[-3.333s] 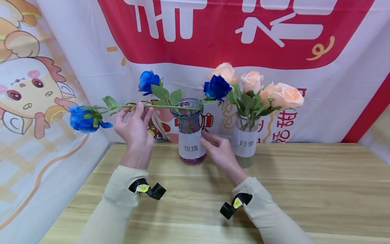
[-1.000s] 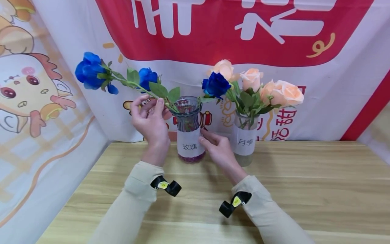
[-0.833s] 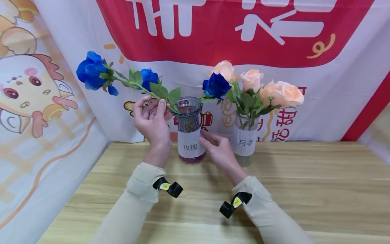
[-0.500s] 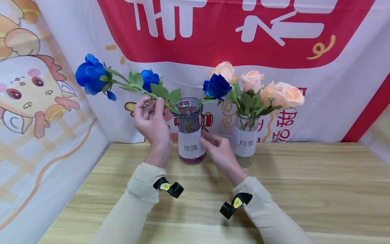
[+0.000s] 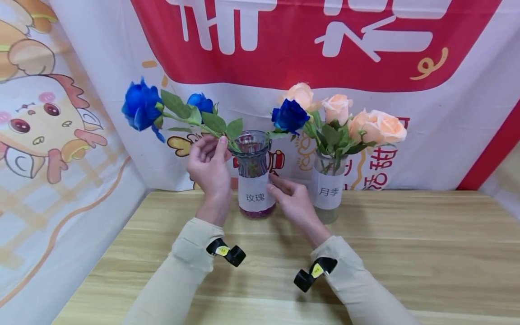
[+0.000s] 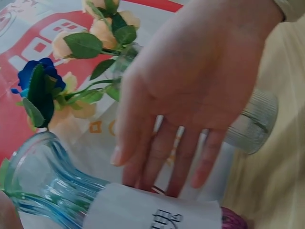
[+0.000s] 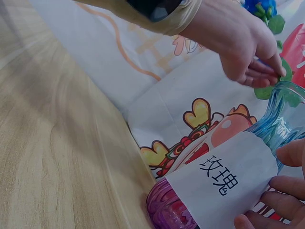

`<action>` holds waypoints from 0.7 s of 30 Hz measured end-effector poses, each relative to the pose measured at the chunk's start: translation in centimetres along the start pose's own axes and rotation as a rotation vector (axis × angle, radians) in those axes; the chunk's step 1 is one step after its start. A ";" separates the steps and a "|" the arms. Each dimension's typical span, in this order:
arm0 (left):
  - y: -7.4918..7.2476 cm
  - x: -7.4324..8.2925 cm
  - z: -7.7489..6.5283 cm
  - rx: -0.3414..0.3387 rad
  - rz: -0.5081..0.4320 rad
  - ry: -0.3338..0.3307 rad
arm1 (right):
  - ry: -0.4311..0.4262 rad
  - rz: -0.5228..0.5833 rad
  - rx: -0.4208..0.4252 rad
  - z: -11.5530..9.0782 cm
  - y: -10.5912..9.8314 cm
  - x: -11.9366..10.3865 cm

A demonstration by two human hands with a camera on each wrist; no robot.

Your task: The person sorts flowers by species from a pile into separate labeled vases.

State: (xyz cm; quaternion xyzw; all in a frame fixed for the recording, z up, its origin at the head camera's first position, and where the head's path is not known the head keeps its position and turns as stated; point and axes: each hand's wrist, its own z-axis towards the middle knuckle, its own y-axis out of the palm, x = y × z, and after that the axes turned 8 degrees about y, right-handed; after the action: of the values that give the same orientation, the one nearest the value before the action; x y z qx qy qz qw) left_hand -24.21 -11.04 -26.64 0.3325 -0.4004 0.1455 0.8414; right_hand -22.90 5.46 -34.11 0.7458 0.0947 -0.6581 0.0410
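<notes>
In the head view my left hand [image 5: 211, 169] pinches the stem of a blue rose [image 5: 142, 106] at the vase's left rim. Its bloom leans out to the left, and the stem's lower end runs into the vase. This fluted blue-grey glass vase [image 5: 248, 167] has a purple base and a white label with writing. Two more blue roses lean out of it, one bloom [image 5: 200, 103] behind on the left, another bloom [image 5: 290, 116] on the right. My right hand [image 5: 294, 201] touches the vase's right side; the left wrist view shows its fingers [image 6: 183, 160] extended against the label.
Close on the right stands a clear glass vase [image 5: 327, 198], also labelled, holding several peach roses [image 5: 378, 126]. Both vases are near the back edge of the wooden table [image 5: 386, 257]. A printed cloth backdrop [image 5: 227, 101] hangs right behind them.
From lying level across the vase's mouth, the blue rose has swung bloom-up, its stem entering the vase. My left hand has moved right toward the rim; my right hand stays at the vase.
</notes>
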 end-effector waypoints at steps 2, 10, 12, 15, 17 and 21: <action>-0.1 -0.3 -0.1 0.003 -0.002 -0.018 | -0.001 0.000 0.000 0.0 0.0 0.0; -0.1 -0.5 -0.3 0.018 0.013 -0.020 | 0.000 0.002 0.001 0.0 0.0 0.0; -0.2 -0.5 -0.4 0.011 0.049 -0.038 | 0.001 0.007 0.000 0.0 0.0 -0.1; -0.5 -0.5 -0.5 -0.005 0.089 -0.084 | 0.002 0.013 -0.002 0.0 -0.1 0.0; -0.8 -0.6 -0.5 -0.019 0.100 -0.114 | 0.001 0.016 -0.003 0.1 -0.1 0.0; -1.4 -0.9 -0.3 -0.042 0.088 -0.158 | -0.005 0.024 -0.005 0.2 -0.1 0.1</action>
State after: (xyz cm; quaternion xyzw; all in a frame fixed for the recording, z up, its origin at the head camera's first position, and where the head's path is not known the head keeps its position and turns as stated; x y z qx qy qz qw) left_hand -23.95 -11.84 -28.11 0.3072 -0.4829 0.1473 0.8067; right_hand -23.07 5.54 -34.22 0.7452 0.0876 -0.6591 0.0510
